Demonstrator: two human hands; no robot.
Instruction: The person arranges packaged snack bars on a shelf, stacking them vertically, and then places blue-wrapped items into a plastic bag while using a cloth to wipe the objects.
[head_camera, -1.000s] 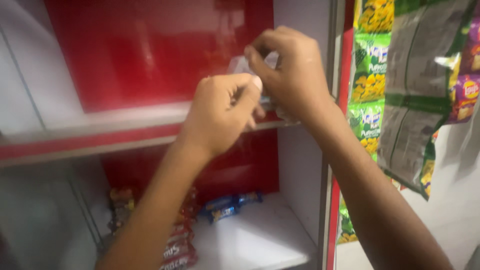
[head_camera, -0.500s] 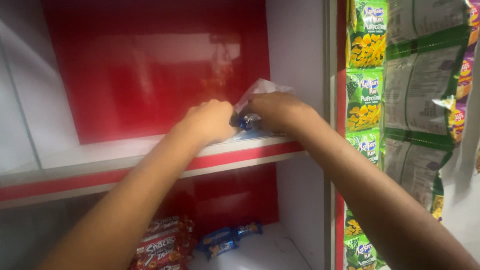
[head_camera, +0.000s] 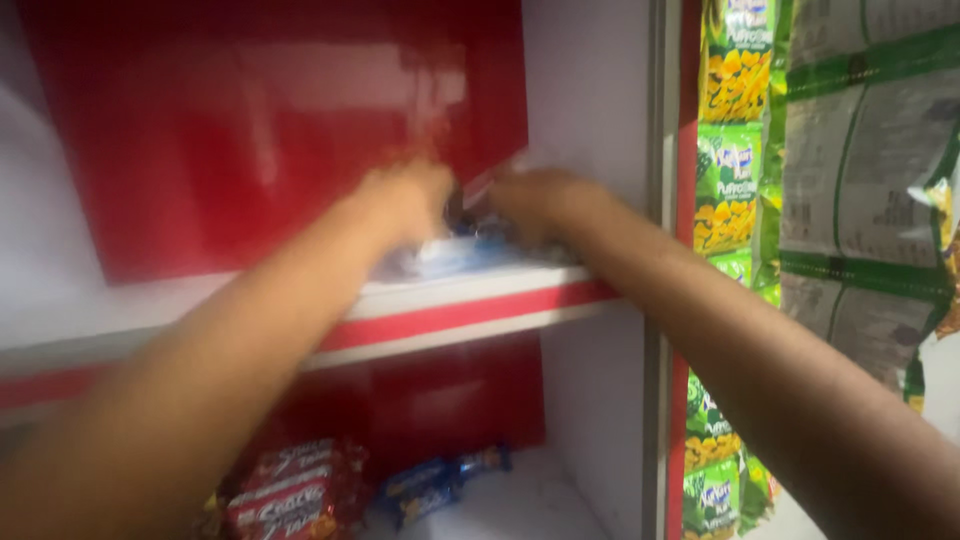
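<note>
Both hands are up at the back right corner of the upper shelf, a white board with a red front stripe. The left hand and the right hand sit close together with a small packet between them; it is dark with a pale, crinkled edge and rests on or just above the shelf, though the blur hides whether it touches the board. The fingers of both hands curl in toward the packet, but the motion smear is too strong to tell whether either grip is clenched on it or only touching it.

Behind the upper shelf stands a glossy red back panel, which closes off the space just beyond the hands. To the right of the shelf rises a white side wall, very near the right hand, and past it a pale upright post.

Beyond that post hang strips of green and yellow snack bags, and further right larger grey and green packs.

Below the upper shelf, on the lower shelf, lie red wrapped packets at the left and blue wrapped packets beside them, well apart from the hands. Both forearms cross in front of the upper shelf and cover much of its front edge.
</note>
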